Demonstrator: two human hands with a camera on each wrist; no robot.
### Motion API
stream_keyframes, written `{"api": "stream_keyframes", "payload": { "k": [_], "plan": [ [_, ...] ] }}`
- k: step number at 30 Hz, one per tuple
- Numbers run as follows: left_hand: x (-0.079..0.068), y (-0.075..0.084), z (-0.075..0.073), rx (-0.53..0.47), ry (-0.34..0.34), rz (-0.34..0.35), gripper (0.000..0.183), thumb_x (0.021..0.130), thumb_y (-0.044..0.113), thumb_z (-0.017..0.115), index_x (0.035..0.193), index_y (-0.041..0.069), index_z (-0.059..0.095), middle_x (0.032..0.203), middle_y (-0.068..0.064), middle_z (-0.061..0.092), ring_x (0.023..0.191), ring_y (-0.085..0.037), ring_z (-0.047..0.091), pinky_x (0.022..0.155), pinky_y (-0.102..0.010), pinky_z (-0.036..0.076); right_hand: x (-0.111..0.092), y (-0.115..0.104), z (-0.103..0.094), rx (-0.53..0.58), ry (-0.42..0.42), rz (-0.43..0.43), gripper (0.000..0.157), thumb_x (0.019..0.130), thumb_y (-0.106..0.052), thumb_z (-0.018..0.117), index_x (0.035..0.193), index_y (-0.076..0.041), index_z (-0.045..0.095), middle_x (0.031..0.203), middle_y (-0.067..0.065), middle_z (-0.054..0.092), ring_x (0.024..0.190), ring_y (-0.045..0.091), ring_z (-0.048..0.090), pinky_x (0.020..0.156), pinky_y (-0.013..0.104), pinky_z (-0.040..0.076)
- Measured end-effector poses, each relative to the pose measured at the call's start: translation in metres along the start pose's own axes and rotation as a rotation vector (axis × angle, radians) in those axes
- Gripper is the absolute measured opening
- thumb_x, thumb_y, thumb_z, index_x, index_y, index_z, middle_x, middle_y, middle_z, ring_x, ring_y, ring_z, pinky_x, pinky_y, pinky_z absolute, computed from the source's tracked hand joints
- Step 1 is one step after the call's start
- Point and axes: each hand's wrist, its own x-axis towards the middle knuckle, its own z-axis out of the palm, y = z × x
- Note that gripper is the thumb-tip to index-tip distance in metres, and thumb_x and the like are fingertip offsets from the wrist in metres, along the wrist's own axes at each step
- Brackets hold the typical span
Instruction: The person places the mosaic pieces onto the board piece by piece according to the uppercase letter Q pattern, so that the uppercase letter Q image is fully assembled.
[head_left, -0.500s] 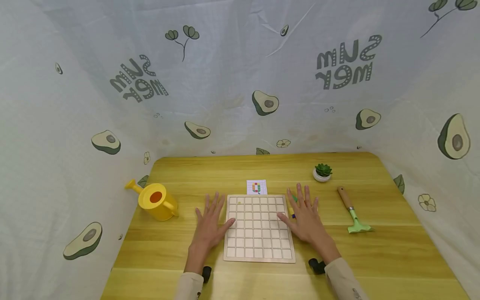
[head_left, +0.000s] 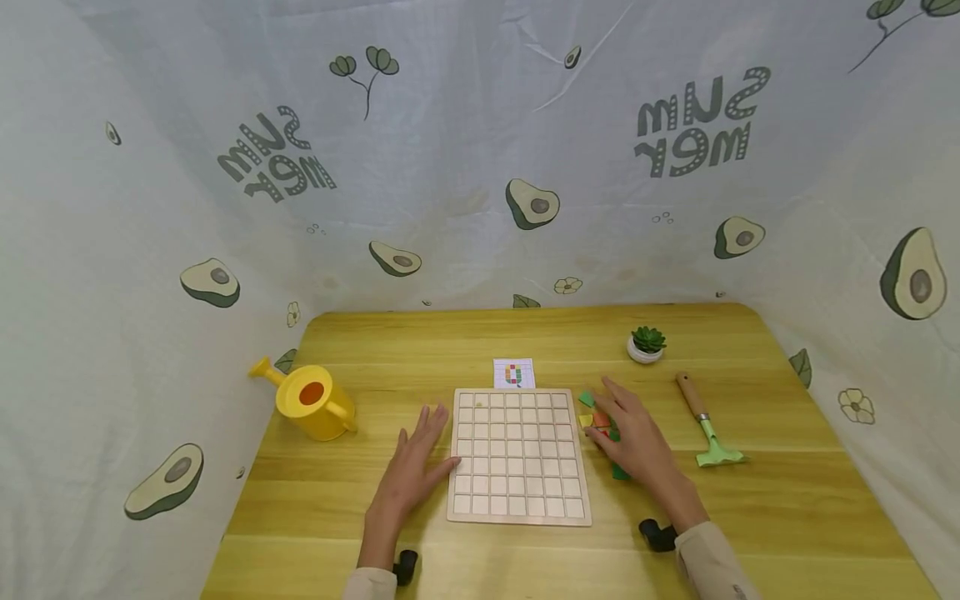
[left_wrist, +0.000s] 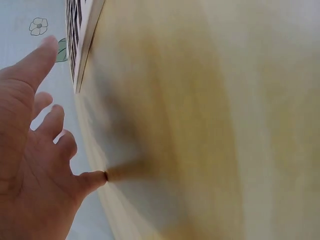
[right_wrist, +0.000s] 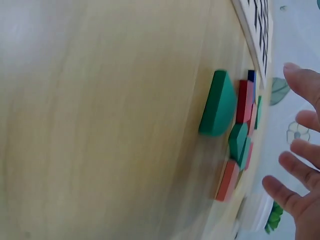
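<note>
A pale wooden grid board lies flat in front of me. My left hand is at its left side, fingers loosely extended and thumb at the board's edge; it holds nothing. To the right of the board, my right hand hovers over a group of coloured blocks, partly hiding them. Its fingers are slightly bent, with nothing between them in the right wrist view. Among the blocks there are a green rounded block, a red block, an orange-red block and a yellow block.
A small card with a coloured block pattern lies behind the board. The yellow watering can stands at the left. At the right are a potted succulent and a small hand rake with a wooden handle.
My right hand has moved slightly right and its spread fingers have drawn together and bent, uncovering more blocks. The left hand has slid a little down and left.
</note>
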Motion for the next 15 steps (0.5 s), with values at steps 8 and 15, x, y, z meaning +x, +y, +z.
{"api": "stream_keyframes", "payload": {
  "k": [8,15],
  "plan": [
    [-0.006,-0.002,0.003,-0.039,-0.031,0.013,0.087,0.1,0.032,0.078,0.171,0.016,0.031,0.177,-0.005,0.027,0.167,-0.031,0.015,0.133,-0.066,0.003,-0.003,0.01,-0.007,-0.039,0.021,0.012,0.051,0.085,-0.013,0.093,0.127,0.006,0.074,0.129,0.026,0.064,0.119,0.045,0.059,0.096,0.063,0.058],
    [-0.009,-0.006,0.007,0.007,-0.065,0.041,0.081,0.099,0.03,0.079,0.168,0.012,0.039,0.177,-0.002,0.028,0.166,-0.034,0.013,0.133,-0.068,0.0,-0.004,0.021,-0.009,-0.065,0.061,-0.083,0.04,0.08,-0.008,0.095,0.116,0.002,0.079,0.111,0.013,0.066,0.101,0.03,0.061,0.081,0.05,0.057]
  ]
}}
